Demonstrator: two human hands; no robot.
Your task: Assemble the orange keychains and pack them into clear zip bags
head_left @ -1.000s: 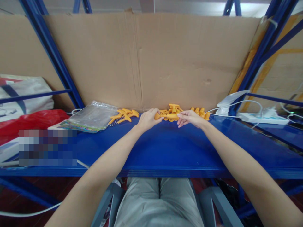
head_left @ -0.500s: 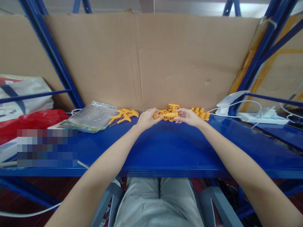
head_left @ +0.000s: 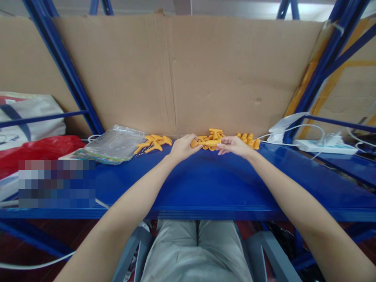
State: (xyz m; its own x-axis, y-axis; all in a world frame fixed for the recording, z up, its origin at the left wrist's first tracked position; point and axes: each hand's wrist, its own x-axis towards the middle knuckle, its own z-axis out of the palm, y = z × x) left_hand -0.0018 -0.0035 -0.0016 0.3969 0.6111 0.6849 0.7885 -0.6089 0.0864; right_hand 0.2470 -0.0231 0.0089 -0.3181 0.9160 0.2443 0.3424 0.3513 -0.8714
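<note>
Between my two hands lies a yellow-orange plastic corkscrew [head_left: 209, 143], held sideways just above the blue shelf. My left hand [head_left: 184, 146] is closed round its rounded left end. The fingers of my right hand [head_left: 234, 146] pinch its right end. Right behind it is a group of yellow-orange plastic parts [head_left: 216, 133], partly covered by the held piece. Off to the left lie several T-shaped corkscrew handles [head_left: 154, 143] with metal spirals. Beyond my right hand stand several yellow-orange plastic pieces [head_left: 249, 140], partly hidden by that hand.
A clear plastic bag [head_left: 117, 143] lies left of the handles, with a red bag [head_left: 44, 150] farther left. A white power strip [head_left: 326, 147] with cables sits at the right. Cardboard [head_left: 188, 78] walls off the back of the blue shelf [head_left: 211, 188].
My right hand's fingers have shifted slightly on the corkscrew's right end. My left hand keeps its place, and the other parts lie as before.
</note>
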